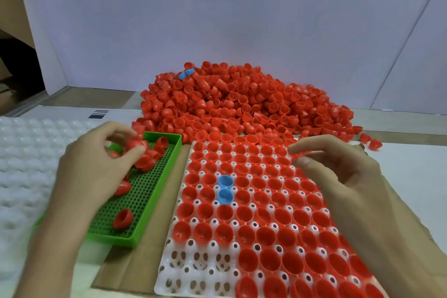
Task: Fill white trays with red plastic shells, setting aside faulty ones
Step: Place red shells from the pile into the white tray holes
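The left hand [96, 159] is hovering over the far end of a green mesh basket [142, 203], its fingers curling round a small cluster of red shells [135, 146], blurred in the grip. More loose shells [123, 219] are lying in the basket, glossy half-domes tipped on their sides or open side up. Just to the right, the white tray [169, 280] is lying on brown cardboard [130, 271], and nearly all its round pockets are holding seated shells [249, 213], each one sitting with its hollow facing up; the pockets at the near left corner are showing bare white plastic with small holes. Two blue shells [225, 181] are sitting among the red, one behind the other, left of the tray's middle. The right hand [338, 172] is hanging over the tray's far right part with fingers loosely extended and thumb apart from the forefinger, gripping nothing that can be made out. Behind the tray a large pile [242, 104] of the same red half-shells is lying against a white backdrop, touching the tray's far edge. A stack of dimpled white trays [29, 164] is lying at the left.
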